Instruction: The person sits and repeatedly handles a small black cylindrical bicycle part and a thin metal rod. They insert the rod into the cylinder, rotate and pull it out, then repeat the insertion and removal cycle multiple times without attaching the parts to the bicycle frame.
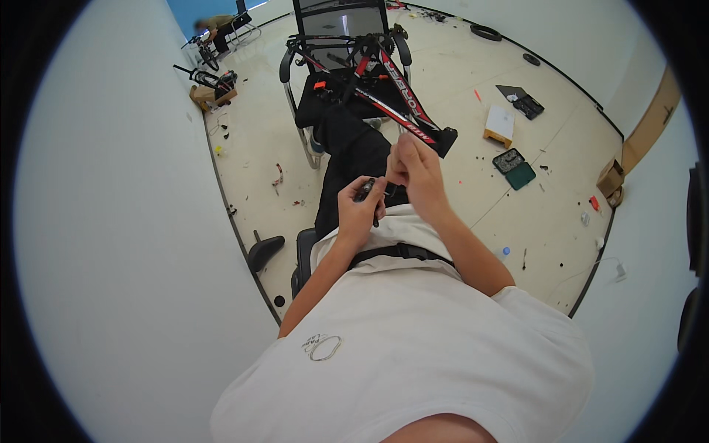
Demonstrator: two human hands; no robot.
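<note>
My left hand [357, 210] is closed around a small black part [363, 192], held above my lap; its exact kind I cannot make out. Close beside it on the right, my right hand [415, 173] is curled shut, and a thin dark piece shows just under its fingers. What the right fingers grip is mostly hidden. Beyond my hands, a black and red bicycle frame [399, 103] rests on an office chair [341, 37], its near end reaching close to my right hand.
Right floor: open green tool case [515, 169], white-topped box [499, 125], black case [521, 101], cardboard box [611, 179]. Left floor: bicycle saddle [266, 252], box of bike parts [214, 94]. Small parts lie scattered. Another person [214, 28] sits far left.
</note>
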